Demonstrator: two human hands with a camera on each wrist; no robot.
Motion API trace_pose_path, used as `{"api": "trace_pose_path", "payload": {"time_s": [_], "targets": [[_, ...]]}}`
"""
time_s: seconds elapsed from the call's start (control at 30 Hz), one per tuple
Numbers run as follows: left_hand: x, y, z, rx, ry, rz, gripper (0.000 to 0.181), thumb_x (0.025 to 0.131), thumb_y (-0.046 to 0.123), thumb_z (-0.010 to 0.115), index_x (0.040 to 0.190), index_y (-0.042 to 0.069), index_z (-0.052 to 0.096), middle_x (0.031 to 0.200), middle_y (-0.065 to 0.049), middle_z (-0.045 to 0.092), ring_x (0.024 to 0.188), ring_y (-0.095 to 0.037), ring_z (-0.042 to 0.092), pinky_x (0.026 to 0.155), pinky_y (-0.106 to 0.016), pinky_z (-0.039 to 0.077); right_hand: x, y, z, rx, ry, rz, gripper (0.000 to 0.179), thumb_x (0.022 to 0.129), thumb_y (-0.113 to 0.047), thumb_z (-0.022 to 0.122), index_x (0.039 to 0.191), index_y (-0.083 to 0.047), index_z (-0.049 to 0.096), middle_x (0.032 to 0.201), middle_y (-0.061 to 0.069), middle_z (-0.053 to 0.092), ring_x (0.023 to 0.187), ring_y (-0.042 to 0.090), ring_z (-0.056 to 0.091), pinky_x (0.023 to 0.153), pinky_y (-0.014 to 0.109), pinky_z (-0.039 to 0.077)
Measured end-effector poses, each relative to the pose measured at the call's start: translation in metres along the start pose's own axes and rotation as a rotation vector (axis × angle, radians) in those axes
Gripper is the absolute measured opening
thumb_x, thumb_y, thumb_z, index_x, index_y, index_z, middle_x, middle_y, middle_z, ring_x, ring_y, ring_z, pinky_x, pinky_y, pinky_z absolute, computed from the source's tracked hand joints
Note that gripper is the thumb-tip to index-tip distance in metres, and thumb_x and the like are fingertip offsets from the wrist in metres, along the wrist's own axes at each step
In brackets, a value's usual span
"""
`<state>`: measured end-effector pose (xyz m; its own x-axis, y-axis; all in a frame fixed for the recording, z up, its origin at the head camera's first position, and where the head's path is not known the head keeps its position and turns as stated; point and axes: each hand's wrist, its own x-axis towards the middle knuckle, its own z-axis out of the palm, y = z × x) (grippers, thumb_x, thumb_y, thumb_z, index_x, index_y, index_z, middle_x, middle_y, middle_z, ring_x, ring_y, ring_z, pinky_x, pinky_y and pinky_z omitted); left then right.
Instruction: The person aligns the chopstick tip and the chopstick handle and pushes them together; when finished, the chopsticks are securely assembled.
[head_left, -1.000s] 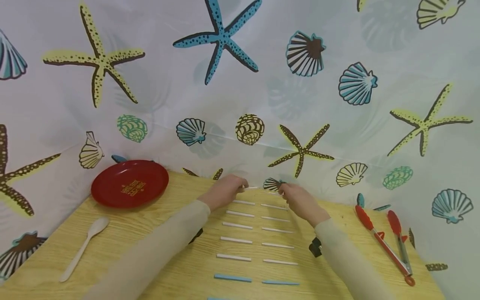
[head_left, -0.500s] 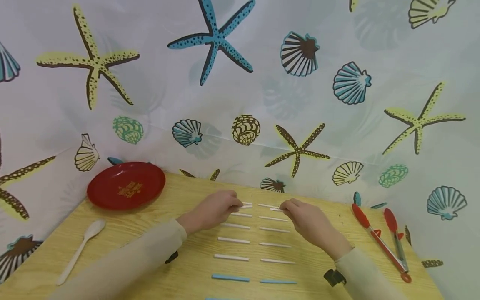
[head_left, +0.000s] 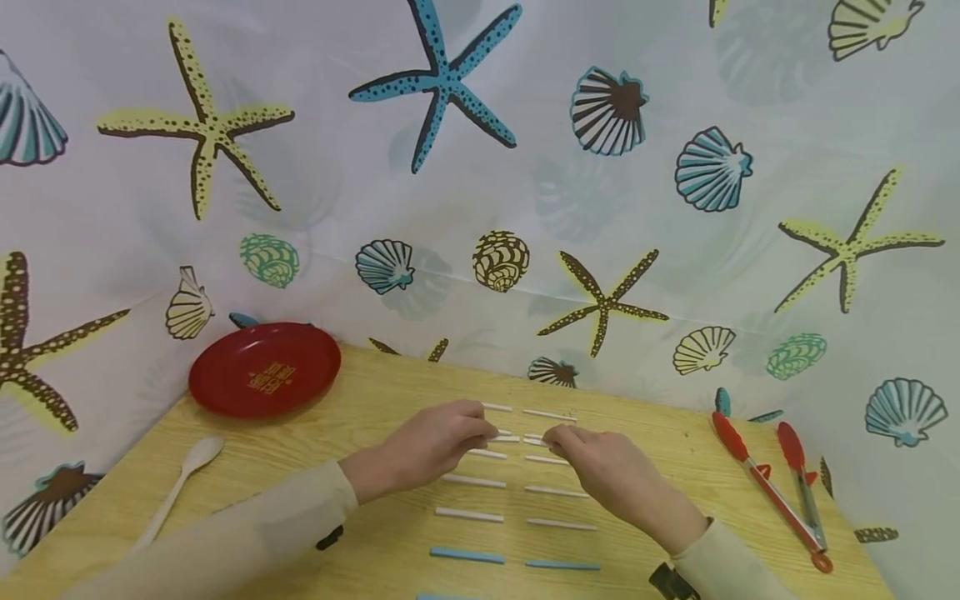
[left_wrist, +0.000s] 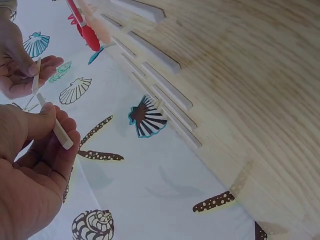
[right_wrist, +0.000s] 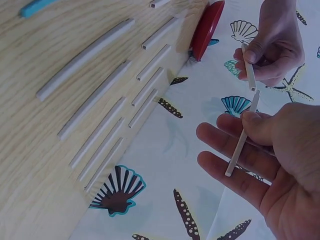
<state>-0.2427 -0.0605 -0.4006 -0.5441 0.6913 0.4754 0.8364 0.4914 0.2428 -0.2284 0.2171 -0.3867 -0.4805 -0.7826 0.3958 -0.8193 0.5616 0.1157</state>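
In the head view my left hand and right hand hover over two columns of short sticks. Thumb and fingers of the left hand pinch a short white stick, square in section. A slimmer white stick is held under my right thumb, lying across the extended fingers. The two sticks point at each other, their ends very close; whether they touch I cannot tell. Below the hands lie several white sticks, thicker ones on the left and thinner ones on the right.
Blue sticks continue the columns nearest me. A red oval plate stands back left, with a white spoon before it. Red-tipped tongs lie at the right. A patterned cloth rises behind the wooden table.
Both hands have come back from the table's far edge toward me, carrying the white sticks. They have also drawn closer together, bringing the stick ends near each other.
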Motion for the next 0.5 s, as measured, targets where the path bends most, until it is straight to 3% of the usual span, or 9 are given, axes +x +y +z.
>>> {"api": "trace_pose_path", "payload": {"time_s": [0.33,0.5], "targets": [[-0.0031,0.0018,0.0002,0.010,0.003,0.020,0.016,0.091,0.001,0.070,0.106,0.005,0.075,0.088,0.002,0.057,0.077,-0.007,0.058,0.068,-0.017,0.050,0.0005,-0.0040,0.0035,0.058,0.024,-0.017,0.042,0.108,-0.033,0.022,0.111,-0.009,0.057,0.082,-0.004,0.064,0.047,0.002,0.029,0.043,0.019,0.036],[-0.0044,0.0004,0.0023,0.033,0.016,0.017,0.016,0.091,0.001,0.070,0.105,0.005,0.075,0.088,0.001,0.057,0.078,-0.007,0.058,0.068,-0.017,0.050,0.0007,-0.0061,0.0054,0.044,0.024,-0.010,0.010,0.102,-0.012,0.056,0.110,-0.008,0.057,0.079,-0.004,0.063,0.048,0.003,0.029,0.043,0.020,0.037]]}}
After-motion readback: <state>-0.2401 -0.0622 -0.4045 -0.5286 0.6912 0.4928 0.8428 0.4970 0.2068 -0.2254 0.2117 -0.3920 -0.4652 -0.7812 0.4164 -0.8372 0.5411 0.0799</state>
